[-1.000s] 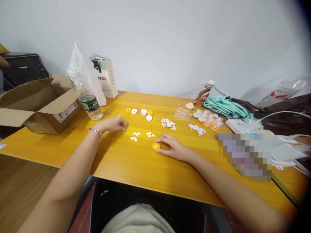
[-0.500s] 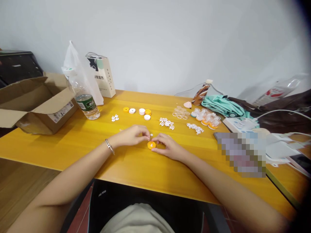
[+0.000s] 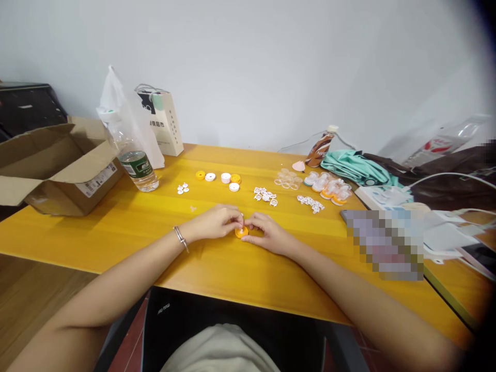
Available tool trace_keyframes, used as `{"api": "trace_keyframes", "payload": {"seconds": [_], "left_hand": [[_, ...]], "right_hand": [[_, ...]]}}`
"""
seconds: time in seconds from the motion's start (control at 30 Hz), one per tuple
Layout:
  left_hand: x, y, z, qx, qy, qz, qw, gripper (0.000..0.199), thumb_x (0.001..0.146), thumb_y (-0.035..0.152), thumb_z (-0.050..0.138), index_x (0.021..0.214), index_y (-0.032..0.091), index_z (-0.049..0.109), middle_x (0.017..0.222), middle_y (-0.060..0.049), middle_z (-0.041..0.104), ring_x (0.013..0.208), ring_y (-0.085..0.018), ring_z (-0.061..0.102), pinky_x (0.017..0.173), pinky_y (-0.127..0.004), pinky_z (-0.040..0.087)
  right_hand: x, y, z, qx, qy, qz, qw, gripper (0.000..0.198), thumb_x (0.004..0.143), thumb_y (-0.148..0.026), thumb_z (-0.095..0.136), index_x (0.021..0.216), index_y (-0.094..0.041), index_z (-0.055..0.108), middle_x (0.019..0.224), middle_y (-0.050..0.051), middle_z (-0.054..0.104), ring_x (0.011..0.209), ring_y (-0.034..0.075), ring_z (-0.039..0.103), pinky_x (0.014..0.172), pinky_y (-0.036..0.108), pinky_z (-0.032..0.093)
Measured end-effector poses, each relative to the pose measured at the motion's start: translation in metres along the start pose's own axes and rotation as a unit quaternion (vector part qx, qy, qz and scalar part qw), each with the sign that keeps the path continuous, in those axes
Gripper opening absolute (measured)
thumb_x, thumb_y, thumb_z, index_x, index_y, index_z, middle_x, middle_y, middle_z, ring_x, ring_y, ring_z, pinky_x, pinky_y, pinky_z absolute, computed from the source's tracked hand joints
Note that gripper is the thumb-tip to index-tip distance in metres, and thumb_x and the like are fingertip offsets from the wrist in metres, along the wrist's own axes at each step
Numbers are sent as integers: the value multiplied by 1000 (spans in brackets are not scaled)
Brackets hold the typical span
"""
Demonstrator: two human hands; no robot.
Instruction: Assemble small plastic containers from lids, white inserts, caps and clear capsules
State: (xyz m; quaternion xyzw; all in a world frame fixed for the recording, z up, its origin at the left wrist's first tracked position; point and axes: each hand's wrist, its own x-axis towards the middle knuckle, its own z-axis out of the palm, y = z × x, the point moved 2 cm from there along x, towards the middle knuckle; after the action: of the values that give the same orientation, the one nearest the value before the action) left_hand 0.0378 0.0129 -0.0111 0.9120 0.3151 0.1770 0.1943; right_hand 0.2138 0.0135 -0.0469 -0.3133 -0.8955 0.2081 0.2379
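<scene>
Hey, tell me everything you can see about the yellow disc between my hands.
The yellow disc is round and looks like plastic, with a pale bit near its middle. It appears to lie flat on the table. The right hand holds its edge; the left hand hides part of it, contact unclear.

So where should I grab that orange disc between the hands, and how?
Probably pinch the orange disc by opposite sides of its rim, coming from the right: it lies flat and round, and the left hand covers part of its top from the left.
</scene>
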Motion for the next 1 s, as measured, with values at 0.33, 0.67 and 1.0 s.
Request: {"api": "trace_keyframes", "payload": {"seconds": [0.33,0.67,1.0], "left_hand": [[2,-5,10,-9,7,-14,1000,14,82,23,50,86,17,61,81,-2,61,75,-12,55,71,-24,42],[0,-2,11,-11,47,-2,999,14,82,27,51,87,17,59,84,-3,56,75,-12,55,72,-25,44],[1,-1,10,25,14,38,999,19,85,22,45,91,18,63,84,-3,60,77,-13,56,72,-23,42]], "right_hand": [[0,1,0,6,3,5,1000,26,77,-41,58,95,-22,60,79,3,53,77,15,51,73,29,41],[2,1,-1,11,8,9,1000,24,77,-40,57,90,-20,60,76,2,52,73,14,50,70,28,42],[-1,2,-1,21,0,15,1000,25,77,-39,58,95,-22,61,79,2,51,77,15,51,73,28,43]]}}
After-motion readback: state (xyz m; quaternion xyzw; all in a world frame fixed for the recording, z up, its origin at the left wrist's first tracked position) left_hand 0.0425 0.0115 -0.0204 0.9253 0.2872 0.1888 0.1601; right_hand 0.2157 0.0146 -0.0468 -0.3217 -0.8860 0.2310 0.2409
